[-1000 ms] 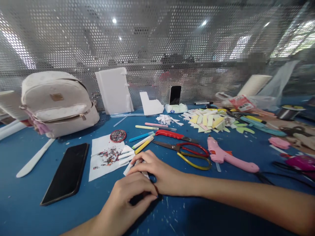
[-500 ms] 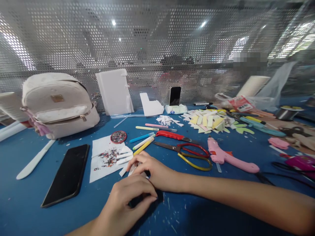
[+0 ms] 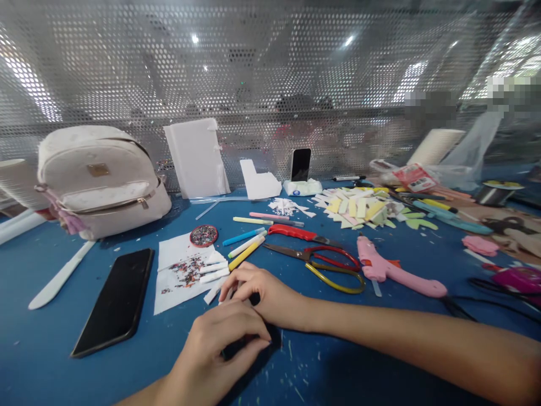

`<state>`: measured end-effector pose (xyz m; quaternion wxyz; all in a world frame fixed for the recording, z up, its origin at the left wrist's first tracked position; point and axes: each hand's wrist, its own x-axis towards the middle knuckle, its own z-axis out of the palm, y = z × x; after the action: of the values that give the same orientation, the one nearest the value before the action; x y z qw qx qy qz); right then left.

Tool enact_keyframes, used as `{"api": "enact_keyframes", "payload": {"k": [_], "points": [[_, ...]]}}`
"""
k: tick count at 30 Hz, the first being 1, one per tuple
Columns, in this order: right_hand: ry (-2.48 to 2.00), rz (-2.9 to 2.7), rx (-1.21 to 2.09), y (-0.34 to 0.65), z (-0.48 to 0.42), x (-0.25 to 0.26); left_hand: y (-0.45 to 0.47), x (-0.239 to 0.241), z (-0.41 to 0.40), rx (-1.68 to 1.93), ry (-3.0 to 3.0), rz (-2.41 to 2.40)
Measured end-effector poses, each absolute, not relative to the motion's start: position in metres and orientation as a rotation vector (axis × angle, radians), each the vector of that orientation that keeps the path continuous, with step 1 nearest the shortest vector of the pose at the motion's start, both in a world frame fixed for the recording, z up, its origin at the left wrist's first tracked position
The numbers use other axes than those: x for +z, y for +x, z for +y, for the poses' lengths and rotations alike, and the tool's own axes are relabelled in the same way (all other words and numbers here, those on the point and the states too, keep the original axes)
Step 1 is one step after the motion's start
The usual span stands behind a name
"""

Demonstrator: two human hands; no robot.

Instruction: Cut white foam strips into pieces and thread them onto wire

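Note:
My right hand rests low over the blue table, its fingers curled down. Just in front of it, my left hand is bent with thumb and fingertips drawn together, its fingers overlapping the right fingertips. Whatever they pinch is covered by the fingers. Rolled white paper pieces lie beside the right fingertips, on a white sheet strewn with dark and coloured flakes. Close by are a yellow marker, a blue marker and scissors with red and yellow handles.
To the left lie a black phone, a white plastic knife and a pale backpack. Rightward are a pink glue gun and a heap of paper strips. A red-handled cutter sits beyond the scissors. Behind stands a perforated screen.
Both hands stay in nearly the same place. The right fingers have shifted slightly, and a white piece that showed beneath them is now mostly hidden.

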<state>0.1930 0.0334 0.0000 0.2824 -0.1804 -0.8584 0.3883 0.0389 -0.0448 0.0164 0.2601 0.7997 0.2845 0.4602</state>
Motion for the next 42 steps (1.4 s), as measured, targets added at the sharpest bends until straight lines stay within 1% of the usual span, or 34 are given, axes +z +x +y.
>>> {"api": "enact_keyframes", "payload": {"k": [21, 27, 42], "points": [[-0.473, -2.251, 1.116, 0.1957, 0.0327, -0.0023, 0.0343, 0.0199, -0.0449, 1.261, 2.239, 0.769], [-0.381, -2.210, 1.099, 0.1963, 0.0333, -0.0050, 0.0339, 0.0221, -0.0445, 1.287, 2.272, 0.857], [-0.373, -2.200, 1.090, 0.1954, 0.0338, -0.0044, 0.0344, 0.0219, -0.0447, 1.326, 2.233, 0.879]]}}
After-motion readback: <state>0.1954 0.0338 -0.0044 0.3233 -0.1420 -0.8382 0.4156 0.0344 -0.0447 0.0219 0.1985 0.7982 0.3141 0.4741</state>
